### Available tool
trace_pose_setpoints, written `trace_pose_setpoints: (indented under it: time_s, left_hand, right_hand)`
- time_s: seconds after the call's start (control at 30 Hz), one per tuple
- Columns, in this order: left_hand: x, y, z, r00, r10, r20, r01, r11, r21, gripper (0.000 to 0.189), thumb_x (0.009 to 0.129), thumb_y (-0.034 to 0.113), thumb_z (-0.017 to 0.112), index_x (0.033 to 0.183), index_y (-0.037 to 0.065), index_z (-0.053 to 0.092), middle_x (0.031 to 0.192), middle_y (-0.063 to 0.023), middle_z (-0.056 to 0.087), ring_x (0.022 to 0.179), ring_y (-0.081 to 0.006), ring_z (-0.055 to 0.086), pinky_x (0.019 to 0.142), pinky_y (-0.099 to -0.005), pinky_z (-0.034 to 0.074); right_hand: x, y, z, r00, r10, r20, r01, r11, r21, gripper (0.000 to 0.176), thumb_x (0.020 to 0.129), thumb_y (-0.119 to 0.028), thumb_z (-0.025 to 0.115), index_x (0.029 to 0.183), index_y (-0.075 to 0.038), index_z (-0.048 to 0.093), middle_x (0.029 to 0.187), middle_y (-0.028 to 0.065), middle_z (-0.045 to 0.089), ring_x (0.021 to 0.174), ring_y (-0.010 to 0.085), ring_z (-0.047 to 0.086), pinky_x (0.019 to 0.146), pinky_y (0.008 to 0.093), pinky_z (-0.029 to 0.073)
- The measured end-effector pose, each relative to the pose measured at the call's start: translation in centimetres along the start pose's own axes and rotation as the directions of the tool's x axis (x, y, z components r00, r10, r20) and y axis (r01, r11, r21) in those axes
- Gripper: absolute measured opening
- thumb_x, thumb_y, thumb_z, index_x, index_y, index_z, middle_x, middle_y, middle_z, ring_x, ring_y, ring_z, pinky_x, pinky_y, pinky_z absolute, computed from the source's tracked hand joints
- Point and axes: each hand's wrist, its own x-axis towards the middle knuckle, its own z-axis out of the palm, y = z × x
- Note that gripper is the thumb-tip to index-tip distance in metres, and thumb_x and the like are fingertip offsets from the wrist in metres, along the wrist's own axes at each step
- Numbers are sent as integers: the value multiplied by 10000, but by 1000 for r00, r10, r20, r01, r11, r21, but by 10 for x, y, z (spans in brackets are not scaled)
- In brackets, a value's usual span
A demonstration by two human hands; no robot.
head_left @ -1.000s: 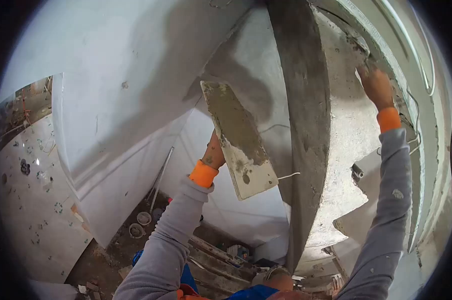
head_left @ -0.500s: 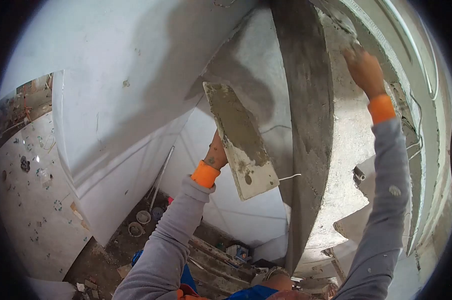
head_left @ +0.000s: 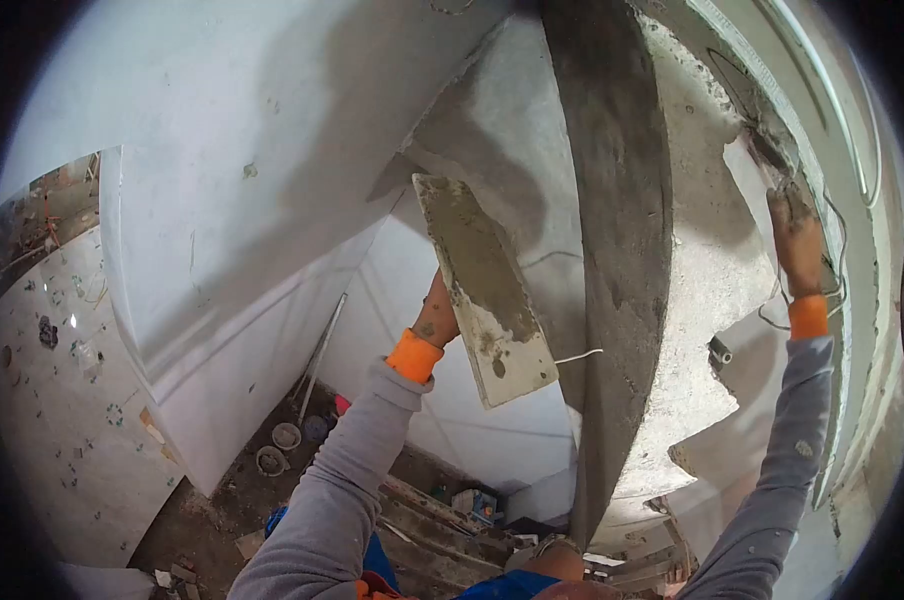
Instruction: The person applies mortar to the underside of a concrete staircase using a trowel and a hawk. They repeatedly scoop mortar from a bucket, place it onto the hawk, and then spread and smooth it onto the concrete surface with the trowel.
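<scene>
My left hand [head_left: 436, 308] is closed behind a flat rectangular hawk board [head_left: 507, 365], holding it up tilted in front of me. Wet grey mortar [head_left: 482, 265] covers much of the board's face. At the upper right, my right hand [head_left: 798, 240] is closed around a trowel [head_left: 770, 152], whose blade is dark, smeared and partly hidden. The trowel is close to the rough edge strip beside the patchy plastered wall [head_left: 707, 240]. The fingers of my left hand are mostly hidden by the board.
A dark grey mortared band [head_left: 622, 200] runs down the middle. Loose wires [head_left: 840, 250] hang near my right wrist, and a pipe stub [head_left: 719, 350] sticks out below. Wooden planks [head_left: 422, 520], buckets [head_left: 286, 436] and rubble lie far below.
My right hand has moved down and to the right along the wall edge with the trowel. The hawk board has shifted only slightly.
</scene>
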Motion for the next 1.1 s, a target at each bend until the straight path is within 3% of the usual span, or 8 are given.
trace_pose_setpoints:
  time_s: [0.17,0.27,0.4,0.63,0.73,0.87,0.97,1.1]
  left_hand:
    - [2,-13,-5,996,-81,46,78,996,46,561,772,127,660,1248,4,390,1189,-99,503,1041,-182,489,912,-307,406]
    - [3,-9,-2,998,-67,-4,67,997,46,571,766,135,667,1247,1,390,1168,-103,518,1028,-189,499,904,-313,412]
    - [6,-44,1,1000,25,-16,-25,998,59,547,781,119,651,1246,-3,388,1136,-98,538,1007,-188,514,887,-316,426]
    - [2,0,-8,969,-245,26,234,886,-399,454,830,76,583,1237,-2,396,1145,-83,538,975,-152,530,837,-292,459]
    - [3,-5,-12,991,-131,30,133,990,-52,460,828,76,588,1239,1,395,1147,-81,537,982,-151,530,842,-297,458]
    - [3,-33,-4,988,-150,-36,142,976,-165,438,823,78,590,1217,-5,419,1137,-87,542,973,-152,527,832,-301,459]
    - [4,-10,-6,975,-222,-13,216,960,-175,440,820,79,592,1216,-6,421,1139,-91,542,970,-151,523,831,-301,458]
    - [5,-13,-10,1000,-14,21,13,998,59,462,815,92,601,1226,-4,413,1149,-96,537,975,-154,520,839,-303,456]
  right_hand:
    - [30,-52,32,984,-179,27,179,984,-19,431,892,-401,452,1136,-64,566,928,238,621,837,407,601,751,462,477]
    - [75,-119,35,997,-59,53,63,995,-73,466,887,-427,435,1082,-29,580,941,237,620,857,404,600,772,461,482]
    - [115,-129,35,994,78,79,-71,994,-88,527,877,-480,423,1051,-11,590,939,241,621,893,410,593,801,473,473]
    - [84,-93,18,997,73,-16,-74,997,-30,530,883,-493,433,1049,-15,590,934,246,618,864,411,600,782,451,482]
    - [63,-90,1,989,-29,-147,31,999,9,502,892,-479,437,1056,-30,590,897,246,618,837,414,600,759,449,480]
    - [44,-75,-2,980,-21,-195,63,975,212,494,897,-462,441,1074,-21,577,872,260,614,852,427,586,745,460,467]
    - [41,-73,2,993,-7,-118,15,998,69,492,897,-453,443,1064,-10,575,882,263,612,864,424,586,754,467,465]
    - [51,-56,24,998,61,33,-57,991,-120,460,900,-429,439,1084,-28,568,902,257,611,861,423,584,746,468,464]
